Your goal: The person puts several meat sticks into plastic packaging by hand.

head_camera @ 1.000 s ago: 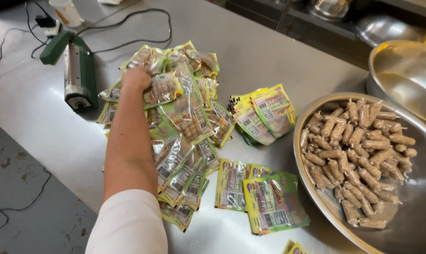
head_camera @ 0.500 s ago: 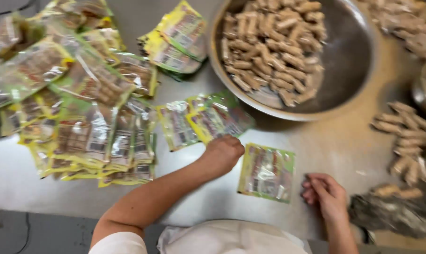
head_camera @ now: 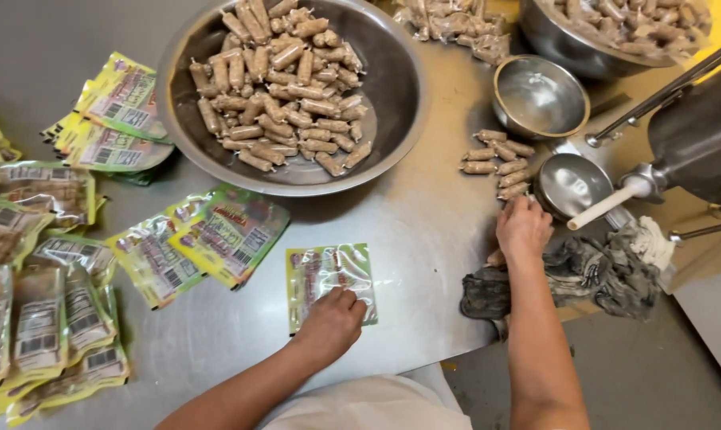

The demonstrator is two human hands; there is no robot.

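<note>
My left hand (head_camera: 331, 321) rests on the near edge of a clear green-edged pouch (head_camera: 329, 275) lying flat on the steel table (head_camera: 424, 239), fingers pressing it down. My right hand (head_camera: 523, 228) reaches to a small loose pile of wrapped brown sausages (head_camera: 497, 163) beside two small steel bowls; its fingers curl at the nearest pieces, and I cannot see whether any piece is held. A big steel bowl (head_camera: 376, 135) full of the same sausages stands behind the pouch.
Empty pouches (head_camera: 217, 235) lie left of the flat one, filled packs (head_camera: 34, 318) stacked at far left. A crumpled dark rag (head_camera: 591, 275) lies at the table's right edge. A small bowl (head_camera: 540, 99), a smaller bowl (head_camera: 572, 183) and a metal machine (head_camera: 695, 135) stand at right.
The view swung right from the pile of filled packs. My left hand left that pile and came down on a single pouch; my right hand went out to the loose sausages.
</note>
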